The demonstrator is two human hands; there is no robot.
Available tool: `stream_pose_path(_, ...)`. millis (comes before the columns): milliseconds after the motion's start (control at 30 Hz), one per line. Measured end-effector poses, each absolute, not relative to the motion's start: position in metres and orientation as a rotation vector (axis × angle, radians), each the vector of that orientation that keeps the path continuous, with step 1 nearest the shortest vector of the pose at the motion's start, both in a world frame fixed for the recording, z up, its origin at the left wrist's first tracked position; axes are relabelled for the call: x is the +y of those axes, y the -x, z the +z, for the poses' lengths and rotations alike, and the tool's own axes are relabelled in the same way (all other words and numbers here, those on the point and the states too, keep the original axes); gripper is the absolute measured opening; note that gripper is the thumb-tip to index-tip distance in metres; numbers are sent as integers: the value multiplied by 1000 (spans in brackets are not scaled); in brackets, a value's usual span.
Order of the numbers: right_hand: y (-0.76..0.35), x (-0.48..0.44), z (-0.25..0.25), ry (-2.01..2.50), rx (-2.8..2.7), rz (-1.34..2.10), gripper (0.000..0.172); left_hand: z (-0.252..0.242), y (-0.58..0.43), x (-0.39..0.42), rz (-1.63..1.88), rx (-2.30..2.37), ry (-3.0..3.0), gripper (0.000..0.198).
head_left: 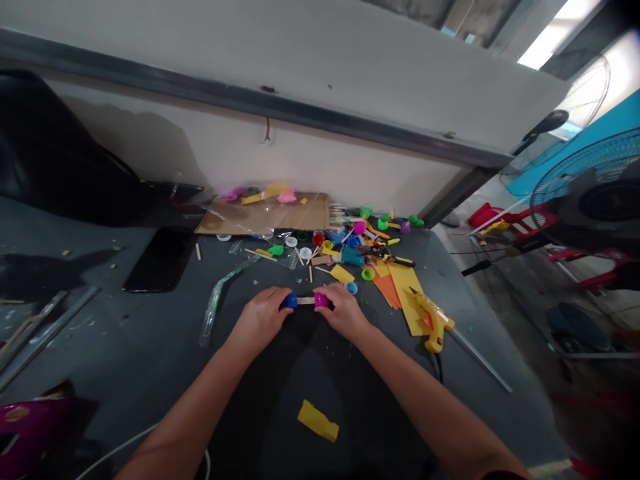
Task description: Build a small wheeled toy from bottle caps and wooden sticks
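A short wooden stick [305, 301] lies level between my two hands, with a blue bottle cap [289, 301] on its left end and a magenta bottle cap [321, 300] on its right end. My left hand [263, 317] is closed around the blue cap. The fingers of my right hand [344, 312] pinch the magenta cap. Both hands rest low over the dark grey tabletop [150, 347], near its middle.
A yellow glue gun [433, 323] lies to the right on yellow and orange paper sheets [400, 288]. Several coloured caps and sticks [345, 247] are scattered behind my hands, by a cardboard sheet [280, 213]. A black phone [159, 260] lies left; a yellow scrap [319, 421] lies near me. Fans stand right.
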State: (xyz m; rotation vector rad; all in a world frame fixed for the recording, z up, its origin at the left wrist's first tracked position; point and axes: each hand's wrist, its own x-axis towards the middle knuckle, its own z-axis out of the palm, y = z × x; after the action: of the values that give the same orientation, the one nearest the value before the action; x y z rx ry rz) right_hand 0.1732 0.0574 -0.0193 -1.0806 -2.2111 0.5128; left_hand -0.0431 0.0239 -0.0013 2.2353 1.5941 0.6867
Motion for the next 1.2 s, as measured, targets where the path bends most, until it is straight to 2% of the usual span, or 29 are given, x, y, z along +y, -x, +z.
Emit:
stream_pose_path(467, -172, 57, -19, 1090, -2203, 517, 30, -3, 44, 24, 733, 1572, -2243, 26)
stream_pose_path(900, -172, 56, -20, 1086, -2197, 506, 31, 1, 42, 24, 638, 1554, -2273, 25)
stream_pose_path(1200, -173, 57, -21, 1052, -2198, 496, 31, -5, 45, 25, 758, 1548, -2302, 23)
